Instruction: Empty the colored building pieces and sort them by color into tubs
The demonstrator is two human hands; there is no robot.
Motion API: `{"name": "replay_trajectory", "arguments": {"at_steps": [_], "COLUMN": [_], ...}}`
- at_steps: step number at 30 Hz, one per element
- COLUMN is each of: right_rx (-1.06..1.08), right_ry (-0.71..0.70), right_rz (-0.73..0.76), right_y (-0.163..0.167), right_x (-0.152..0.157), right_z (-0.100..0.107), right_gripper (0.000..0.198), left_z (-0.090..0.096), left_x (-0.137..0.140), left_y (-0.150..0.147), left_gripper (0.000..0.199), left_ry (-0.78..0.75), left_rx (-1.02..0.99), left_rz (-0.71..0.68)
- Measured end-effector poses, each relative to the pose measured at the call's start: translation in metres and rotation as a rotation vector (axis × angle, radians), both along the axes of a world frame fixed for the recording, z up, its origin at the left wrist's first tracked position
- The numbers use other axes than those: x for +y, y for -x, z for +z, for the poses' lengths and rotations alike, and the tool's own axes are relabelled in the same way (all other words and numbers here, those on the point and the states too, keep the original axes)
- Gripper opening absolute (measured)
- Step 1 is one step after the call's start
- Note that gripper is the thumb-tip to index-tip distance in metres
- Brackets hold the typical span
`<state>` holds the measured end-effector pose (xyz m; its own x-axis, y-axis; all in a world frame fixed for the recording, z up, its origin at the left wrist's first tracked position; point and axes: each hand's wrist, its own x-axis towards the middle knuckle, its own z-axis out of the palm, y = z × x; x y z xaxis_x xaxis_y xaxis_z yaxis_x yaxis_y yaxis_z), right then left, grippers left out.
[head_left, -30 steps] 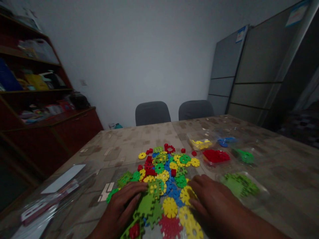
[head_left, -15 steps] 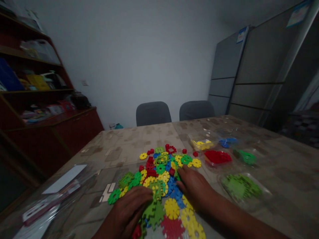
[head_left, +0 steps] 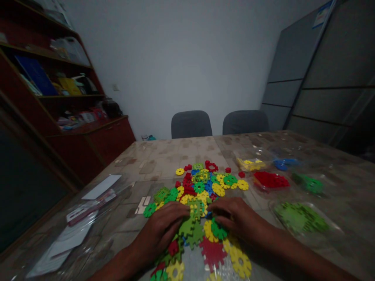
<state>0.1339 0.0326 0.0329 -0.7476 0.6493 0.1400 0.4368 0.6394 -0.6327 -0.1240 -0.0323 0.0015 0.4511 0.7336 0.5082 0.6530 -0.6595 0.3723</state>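
Note:
A loose heap of plastic interlocking pieces in red, yellow, green and blue covers the middle of the table. My left hand (head_left: 165,226) rests on its near left side, fingers stretched toward a light green square lattice piece (head_left: 196,208). Below those fingertips lie flat green toothed pieces (head_left: 195,236). My right hand (head_left: 238,216) arches over the right side, thumb and index finger apart with nothing visible between them. Just under its thumb, a green notched disc (head_left: 219,231) overlaps a yellow disc (head_left: 209,231). A red toothed piece (head_left: 213,251) lies nearer me.
To the right stand clear trays with sorted pieces: yellow (head_left: 250,164), red (head_left: 271,180), blue (head_left: 284,164), green (head_left: 313,184) and light green (head_left: 301,218). Plastic packaging with white cards (head_left: 101,187) lies left. Two grey chairs (head_left: 191,124) stand beyond the table.
My right hand has drawn back toward me, and a green disc now lies beneath its thumb. My left hand stays by the lattice piece. The camera view has turned left.

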Motion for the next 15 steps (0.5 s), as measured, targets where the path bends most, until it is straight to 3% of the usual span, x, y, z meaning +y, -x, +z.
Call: {"name": "replay_trajectory", "arguments": {"at_steps": [10,15], "right_rx": [-0.191,-0.136], "right_ry": [0.084,0.097], "right_rz": [0.032,0.075], "right_y": [-0.005,-0.005], "right_x": [-0.015,-0.013], "right_z": [-0.004,-0.01], "right_gripper": [0.042,0.041], "left_z": [0.001,0.005], "left_x": [-0.001,-0.001], "left_y": [-0.002,-0.003], "left_gripper": [0.029,0.029], "left_ry": [-0.005,0.0], "left_rx": [-0.019,-0.023], "left_rz": [-0.02,-0.022]}}
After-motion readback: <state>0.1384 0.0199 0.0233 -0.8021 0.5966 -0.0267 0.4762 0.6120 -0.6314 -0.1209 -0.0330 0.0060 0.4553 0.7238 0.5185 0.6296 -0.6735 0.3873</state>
